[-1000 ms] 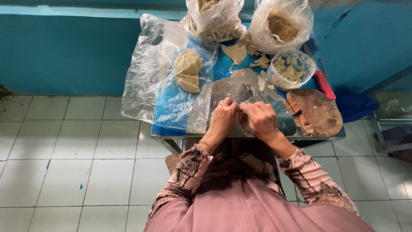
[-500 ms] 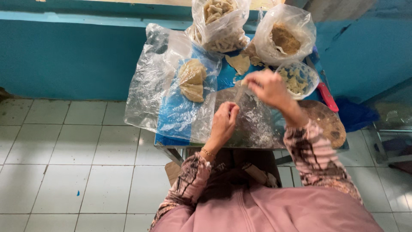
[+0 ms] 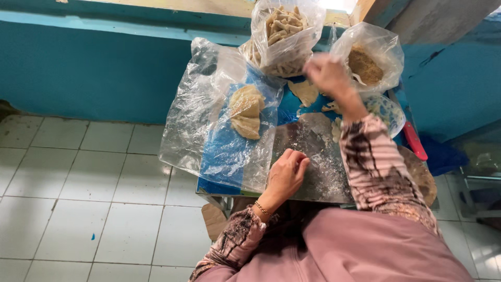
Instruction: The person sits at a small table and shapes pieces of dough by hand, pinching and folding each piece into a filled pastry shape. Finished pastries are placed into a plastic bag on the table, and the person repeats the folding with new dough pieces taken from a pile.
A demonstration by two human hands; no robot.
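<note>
My left hand (image 3: 287, 175) rests with curled fingers on a floured grey work sheet (image 3: 318, 151) at the table's near edge. Nothing shows in it. My right hand (image 3: 326, 73) is raised over the far side of the table and is blurred. It hovers between a clear bag of pale folded dough pieces (image 3: 282, 36) and a clear bag of brown crumbly filling (image 3: 368, 62). Whether it holds anything cannot be made out. Flat dough scraps (image 3: 305, 91) lie just below that hand.
A stack of pale dough rounds (image 3: 248, 112) lies on a crumpled clear plastic sheet (image 3: 193, 120) over the blue table cover. A patterned bowl (image 3: 389, 112), a red handle (image 3: 415, 141) and a round wooden board (image 3: 420, 175) are at the right. A teal wall stands behind, and white floor tiles lie to the left.
My right hand has left the work sheet, where both hands were together, and risen to the bags at the back. My left hand has stayed on the sheet.
</note>
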